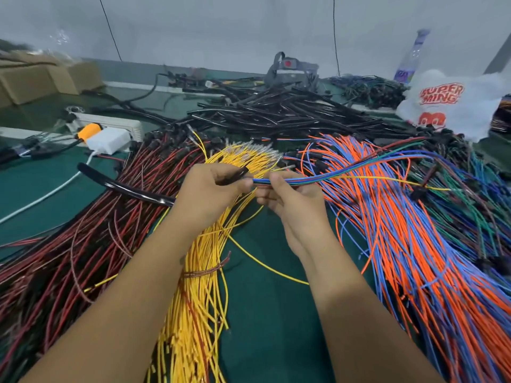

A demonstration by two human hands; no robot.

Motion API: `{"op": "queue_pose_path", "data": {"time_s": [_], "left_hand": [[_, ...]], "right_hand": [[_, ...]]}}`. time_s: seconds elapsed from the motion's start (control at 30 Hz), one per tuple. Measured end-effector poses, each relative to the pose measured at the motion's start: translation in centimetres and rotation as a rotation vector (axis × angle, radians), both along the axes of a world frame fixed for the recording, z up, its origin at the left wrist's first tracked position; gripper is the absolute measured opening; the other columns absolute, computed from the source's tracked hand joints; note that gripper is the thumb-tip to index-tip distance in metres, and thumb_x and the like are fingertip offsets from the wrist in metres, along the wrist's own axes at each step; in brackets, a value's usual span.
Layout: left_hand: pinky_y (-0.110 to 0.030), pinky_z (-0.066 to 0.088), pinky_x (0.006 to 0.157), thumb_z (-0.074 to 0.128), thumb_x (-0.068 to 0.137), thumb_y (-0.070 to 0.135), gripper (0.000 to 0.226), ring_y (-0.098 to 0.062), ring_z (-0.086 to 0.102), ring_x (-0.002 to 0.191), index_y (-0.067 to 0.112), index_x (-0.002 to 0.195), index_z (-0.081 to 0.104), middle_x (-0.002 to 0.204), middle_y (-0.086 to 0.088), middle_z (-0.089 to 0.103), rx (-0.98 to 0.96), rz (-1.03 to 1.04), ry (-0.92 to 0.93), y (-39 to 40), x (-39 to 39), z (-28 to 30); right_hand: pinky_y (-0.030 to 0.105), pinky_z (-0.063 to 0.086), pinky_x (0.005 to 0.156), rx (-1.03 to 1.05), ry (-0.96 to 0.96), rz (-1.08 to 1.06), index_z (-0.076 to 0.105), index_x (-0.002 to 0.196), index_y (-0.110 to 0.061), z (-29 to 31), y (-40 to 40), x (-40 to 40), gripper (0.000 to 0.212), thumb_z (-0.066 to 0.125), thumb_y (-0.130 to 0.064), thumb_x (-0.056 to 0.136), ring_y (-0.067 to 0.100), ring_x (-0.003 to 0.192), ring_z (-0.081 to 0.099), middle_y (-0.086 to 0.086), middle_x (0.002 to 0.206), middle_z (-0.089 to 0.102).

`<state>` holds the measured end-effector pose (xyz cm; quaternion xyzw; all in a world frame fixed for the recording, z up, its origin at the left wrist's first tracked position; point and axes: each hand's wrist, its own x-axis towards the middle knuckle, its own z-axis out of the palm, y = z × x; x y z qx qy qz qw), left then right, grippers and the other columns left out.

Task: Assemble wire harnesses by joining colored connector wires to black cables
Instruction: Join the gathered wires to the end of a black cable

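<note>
My left hand (213,186) grips a glossy black cable (124,186) whose free end trails left over the red wires. My right hand (287,194) pinches a small bunch of coloured wires (359,168), blue, green, red and yellow, right where they meet the cable's end between my hands. The bunch runs off to the right above the orange and blue pile. Under my hands lies a yellow wire bundle (199,299) with metal terminals at its far end.
Red and black wires (83,244) cover the left, orange and blue wires (414,244) the right. A heap of black cables (276,111) lies behind. A power strip (110,125), cardboard boxes (41,78), a white printed bag (448,103) and a bottle (412,59) stand around the green mat (271,299).
</note>
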<state>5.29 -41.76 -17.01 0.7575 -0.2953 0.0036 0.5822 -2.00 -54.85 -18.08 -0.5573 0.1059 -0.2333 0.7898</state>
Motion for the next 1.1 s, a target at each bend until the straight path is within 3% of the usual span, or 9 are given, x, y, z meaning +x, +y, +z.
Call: {"op": "queue_pose_path", "data": {"time_s": [0.17,0.33,0.53,0.6,0.7,0.8,0.9,1.0,1.1], "left_hand": [[-0.032,0.050,0.072,0.073,0.084,0.019,0.015,-0.012,0.064,0.077,0.033,0.080,0.072,0.079,0.005,0.071,0.077,0.040,-0.093,0.0,-0.1,0.1],[-0.040,0.053,0.076,0.072,0.084,0.023,0.007,-0.011,0.065,0.079,0.029,0.082,0.074,0.078,0.009,0.071,0.118,0.057,-0.147,-0.2,-0.3,-0.2],[-0.018,0.048,0.074,0.068,0.088,0.029,0.012,-0.001,0.063,0.087,0.029,0.099,0.072,0.088,0.015,0.070,0.125,0.012,-0.162,-0.1,0.1,-0.6],[-0.022,0.046,0.073,0.066,0.089,0.030,0.014,0.002,0.061,0.082,0.029,0.102,0.071,0.087,0.019,0.068,0.150,0.061,-0.177,0.1,0.4,-0.7],[-0.032,0.048,0.073,0.064,0.090,0.033,0.018,-0.009,0.060,0.083,0.032,0.107,0.070,0.083,0.023,0.064,0.224,0.186,-0.338,0.5,0.3,-0.3],[-0.037,0.051,0.071,0.048,0.093,0.052,0.033,-0.017,0.063,0.089,0.043,0.123,0.059,0.097,0.012,0.071,0.248,0.336,-0.526,0.9,0.0,0.4],[-0.030,0.040,0.056,0.033,0.095,0.056,0.040,-0.017,0.057,0.080,0.046,0.128,0.053,0.084,0.010,0.066,0.353,0.417,-0.569,1.0,0.0,0.3],[-0.034,0.035,0.061,0.039,0.097,0.040,0.034,-0.019,0.045,0.079,0.030,0.124,0.056,0.074,0.011,0.043,0.495,0.340,-0.519,0.5,0.0,-0.1],[-0.039,0.040,0.067,0.039,0.097,0.032,0.024,-0.024,0.047,0.088,0.018,0.107,0.056,0.076,0.001,0.049,0.648,0.142,-0.488,-0.1,-0.3,-0.4]], "right_hand": [[0.025,0.057,0.071,-0.040,-0.002,0.106,0.064,0.085,-0.007,0.0,0.0,-0.1,0.012,0.058,-0.002,0.094,0.015,0.070,0.069,0.007,0.075,0.069],[0.022,0.056,0.070,-0.119,-0.015,0.078,0.067,0.083,-0.006,0.1,0.1,-0.4,0.015,0.061,0.007,0.088,0.013,0.069,0.067,0.008,0.076,0.070],[0.022,0.055,0.066,-0.101,0.024,-0.085,0.066,0.084,-0.002,0.0,0.1,-0.4,0.011,0.061,0.007,0.088,0.011,0.062,0.066,0.006,0.069,0.067],[0.021,0.055,0.065,-0.060,0.020,-0.116,0.066,0.081,-0.005,0.0,-0.2,-0.3,0.016,0.061,0.007,0.089,0.011,0.061,0.067,0.006,0.069,0.067],[0.020,0.054,0.064,-0.010,-0.001,-0.104,0.067,0.079,-0.006,0.1,-0.4,-0.2,0.017,0.060,0.007,0.089,0.011,0.060,0.067,0.006,0.068,0.068],[0.020,0.054,0.065,0.038,-0.032,-0.071,0.067,0.080,-0.006,0.1,-0.2,-0.1,0.017,0.060,0.006,0.089,0.012,0.062,0.067,0.005,0.068,0.068],[0.021,0.055,0.066,0.120,-0.108,-0.001,0.066,0.082,-0.004,0.4,-0.2,-0.1,0.015,0.059,0.007,0.089,0.014,0.063,0.067,0.007,0.069,0.069],[0.022,0.055,0.066,0.124,-0.157,0.054,0.066,0.085,-0.005,0.6,-0.1,-0.2,0.014,0.058,0.006,0.089,0.014,0.064,0.067,0.006,0.069,0.069],[0.022,0.054,0.069,0.032,-0.140,0.025,0.067,0.084,-0.009,0.5,0.1,-0.3,0.015,0.061,0.004,0.088,0.014,0.066,0.066,0.006,0.073,0.070]]}}
